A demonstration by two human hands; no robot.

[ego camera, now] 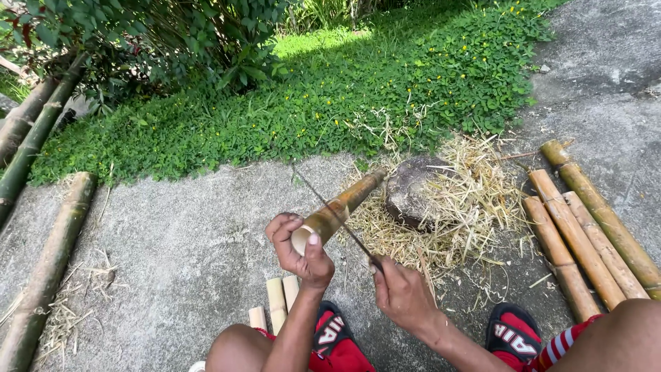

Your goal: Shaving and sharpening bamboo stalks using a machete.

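My left hand [299, 249] grips the near end of a bamboo tube [341, 207] that slants up and away, its far end resting on a dark round block [412, 189]. My right hand [401, 293] is closed on the handle of a long thin knife [334, 212] whose blade lies across the tube, pointing up and to the left. Pale bamboo shavings [458, 207] lie heaped around the block.
Several cut bamboo lengths [585, 227] lie on the concrete at the right. Long green poles [48, 269] lie at the left. Short split pieces [277, 303] sit by my knee. I wear red slippers [513, 334]. Green ground cover [385, 83] borders the slab.
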